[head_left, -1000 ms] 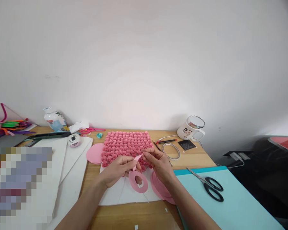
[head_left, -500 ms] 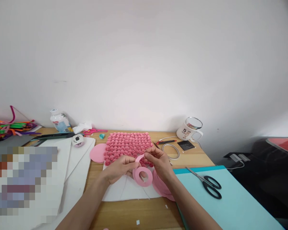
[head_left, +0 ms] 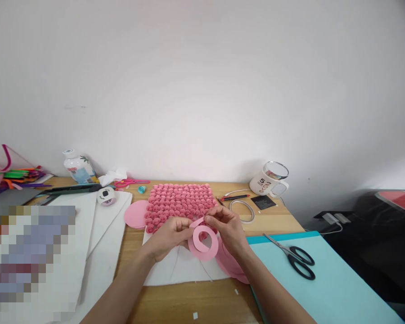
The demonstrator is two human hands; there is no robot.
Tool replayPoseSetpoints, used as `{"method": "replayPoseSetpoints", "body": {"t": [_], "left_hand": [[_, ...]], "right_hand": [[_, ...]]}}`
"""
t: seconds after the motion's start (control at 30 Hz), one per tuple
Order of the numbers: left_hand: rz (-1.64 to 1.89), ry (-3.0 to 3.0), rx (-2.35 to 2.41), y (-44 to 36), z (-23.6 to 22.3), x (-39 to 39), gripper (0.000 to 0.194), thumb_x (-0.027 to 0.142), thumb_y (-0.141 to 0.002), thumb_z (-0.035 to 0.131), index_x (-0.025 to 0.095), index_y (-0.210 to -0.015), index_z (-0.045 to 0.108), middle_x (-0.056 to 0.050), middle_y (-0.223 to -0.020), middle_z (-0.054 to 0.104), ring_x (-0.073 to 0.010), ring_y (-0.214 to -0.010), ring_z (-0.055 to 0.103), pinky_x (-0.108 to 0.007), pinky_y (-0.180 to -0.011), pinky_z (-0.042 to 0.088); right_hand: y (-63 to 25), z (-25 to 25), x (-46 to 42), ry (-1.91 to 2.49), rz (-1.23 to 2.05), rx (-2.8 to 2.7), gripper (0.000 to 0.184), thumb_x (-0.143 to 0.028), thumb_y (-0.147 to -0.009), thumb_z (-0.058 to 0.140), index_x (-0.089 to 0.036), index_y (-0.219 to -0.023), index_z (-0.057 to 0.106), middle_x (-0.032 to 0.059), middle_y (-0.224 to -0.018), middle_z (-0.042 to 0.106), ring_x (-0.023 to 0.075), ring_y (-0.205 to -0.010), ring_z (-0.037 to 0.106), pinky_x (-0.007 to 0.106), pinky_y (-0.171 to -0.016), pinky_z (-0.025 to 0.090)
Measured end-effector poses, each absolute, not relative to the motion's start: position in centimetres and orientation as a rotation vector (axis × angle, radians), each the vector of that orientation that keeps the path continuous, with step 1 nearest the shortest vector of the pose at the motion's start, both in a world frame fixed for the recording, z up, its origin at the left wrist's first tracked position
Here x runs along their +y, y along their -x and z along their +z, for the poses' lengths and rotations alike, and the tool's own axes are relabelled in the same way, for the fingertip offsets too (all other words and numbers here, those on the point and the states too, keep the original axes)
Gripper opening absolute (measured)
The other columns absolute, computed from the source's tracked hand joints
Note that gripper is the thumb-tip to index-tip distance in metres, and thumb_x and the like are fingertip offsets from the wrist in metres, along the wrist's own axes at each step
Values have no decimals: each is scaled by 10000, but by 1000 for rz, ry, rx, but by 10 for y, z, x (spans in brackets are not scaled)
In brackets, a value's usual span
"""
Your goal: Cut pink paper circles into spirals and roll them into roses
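A pink spiral paper strip (head_left: 209,254) hangs in loops between my two hands. My left hand (head_left: 172,234) pinches the strip on its left side, thumb on top. At the strip's outer end, the fingertips of my right hand (head_left: 224,225) are closed on the paper. Behind my hands, rows of rolled pink paper roses (head_left: 178,200) cover the upper part of a white sheet (head_left: 168,272). Pink paper discs (head_left: 231,265) lie partly under my right wrist, and another pink disc (head_left: 135,214) is left of the roses.
Black-handled scissors (head_left: 297,258) rest on a turquoise board (head_left: 334,279) at right. A white mug (head_left: 265,180), a black card (head_left: 263,202) and a coiled cable (head_left: 232,211) stand farther back. Left are white boards (head_left: 110,234), a tape dispenser (head_left: 105,196) and a bottle (head_left: 79,168).
The loops of the strip have turned and shifted slightly right and up between my fingers. Both hands keep their pinch, and the camera view has moved a little.
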State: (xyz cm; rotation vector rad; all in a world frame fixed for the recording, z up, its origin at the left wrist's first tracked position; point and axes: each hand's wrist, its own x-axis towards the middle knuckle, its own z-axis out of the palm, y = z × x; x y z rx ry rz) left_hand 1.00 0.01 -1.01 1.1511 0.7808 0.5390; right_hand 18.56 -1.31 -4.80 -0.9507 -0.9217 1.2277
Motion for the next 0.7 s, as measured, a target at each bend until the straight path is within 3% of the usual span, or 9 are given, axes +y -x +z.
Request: {"method": "replayPoseSetpoints", "body": {"t": [0.17, 0.37, 0.53, 0.7], "left_hand": [[544, -1191, 795, -10, -12, 1, 347, 454, -730, 659, 131, -624, 592, 15, -541, 558, -89, -501, 470, -217, -509, 348], [595, -1108, 813, -8, -12, 2, 344, 450, -708, 690, 135, -627, 577, 29, -548, 542, -65, -484, 436, -201, -498, 336], [577, -1084, 790, -8, -12, 1, 343, 441, -701, 700, 122, -638, 592, 18, -574, 558, -67, -507, 458, -198, -509, 365], [553, -1080, 757, -10, -11, 1, 350, 433, -690, 709, 108, -626, 597, 9, -575, 561, -80, -522, 494, -213, -526, 397]], "right_hand": [[-187, -50, -11, 983, 1237, -902, 199, -286, -593, 820, -189, -651, 656, -32, -527, 615, 106, -460, 507, 224, -430, 332], [-187, -49, -12, 991, 1315, -909, 241, -378, -701, 738, -185, -844, 719, 7, -599, 667, 125, -530, 548, 220, -449, 317], [-186, -48, -14, 961, 1302, -891, 188, -316, -665, 778, -187, -768, 689, -21, -541, 645, 98, -478, 524, 200, -437, 306], [-182, -47, -15, 928, 1308, -896, 183, -282, -605, 812, -182, -665, 672, -31, -512, 636, 97, -457, 526, 211, -454, 376]]}}
